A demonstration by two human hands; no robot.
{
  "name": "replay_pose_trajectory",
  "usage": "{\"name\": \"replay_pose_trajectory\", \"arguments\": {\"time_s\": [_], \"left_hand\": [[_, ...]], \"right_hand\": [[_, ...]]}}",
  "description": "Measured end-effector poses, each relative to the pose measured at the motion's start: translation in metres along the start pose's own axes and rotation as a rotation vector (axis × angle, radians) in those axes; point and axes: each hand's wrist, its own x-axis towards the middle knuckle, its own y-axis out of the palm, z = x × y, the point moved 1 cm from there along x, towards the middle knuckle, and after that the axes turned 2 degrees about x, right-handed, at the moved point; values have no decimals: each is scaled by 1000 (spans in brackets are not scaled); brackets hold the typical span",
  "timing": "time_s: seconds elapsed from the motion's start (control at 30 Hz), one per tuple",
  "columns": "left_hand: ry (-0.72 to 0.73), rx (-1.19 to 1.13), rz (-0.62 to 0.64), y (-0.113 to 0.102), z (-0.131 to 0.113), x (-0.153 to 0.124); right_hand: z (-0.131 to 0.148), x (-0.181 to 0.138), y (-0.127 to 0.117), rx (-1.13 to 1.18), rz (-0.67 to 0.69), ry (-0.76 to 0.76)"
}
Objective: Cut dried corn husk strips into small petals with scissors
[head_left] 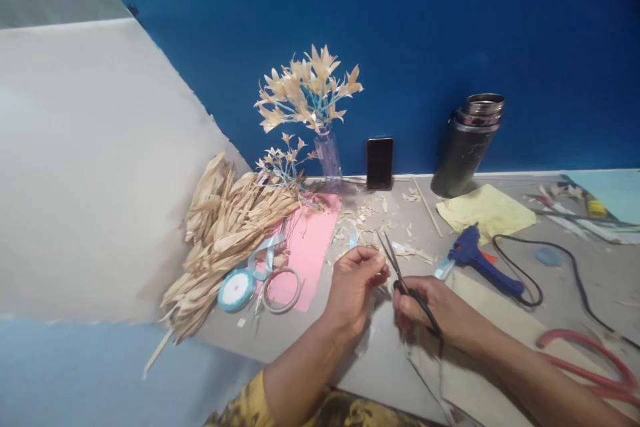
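Observation:
Black-handled scissors (397, 265) are gripped in my right hand (440, 310), their blades a little apart and pointing up and away from me. Just left of the blades, my left hand (353, 287) is closed, thumb pressed to fingers. Whatever sits in that pinch is too small or too hidden to name. Beyond both hands, pale husk scraps (363, 220) lie scattered on the table. A blue hot glue gun (480, 260) rests to the right of my right hand, its dark cord trailing away.
Dried corn husks (235, 233) are piled at left, near a blue ribbon spool (237, 290), a tape roll (299, 293) and pink paper (317, 247). Behind stand husk flowers (310, 90) in a clear bottle (328, 157), a phone (380, 163) and a dark flask (465, 153). Red-handled scissors (590, 360) lie right.

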Motion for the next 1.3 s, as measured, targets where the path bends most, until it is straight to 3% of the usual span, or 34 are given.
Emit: {"name": "replay_pose_trajectory", "arguments": {"time_s": [0.63,0.87,1.0,1.13,1.3], "left_hand": [[1,23,-10,3,-3,0],[-45,-5,18,3,3,-2],[-147,-40,46,5,13,-5],[-233,-56,119,5,14,-6],[-204,36,142,2,12,-4]], "right_hand": [[-11,2,2,118,-63,92],[2,2,-7,240,-401,-46],[10,-1,-9,149,-484,-135],[9,-2,-9,157,-473,-129],[7,-3,-7,248,-384,-70]]}}
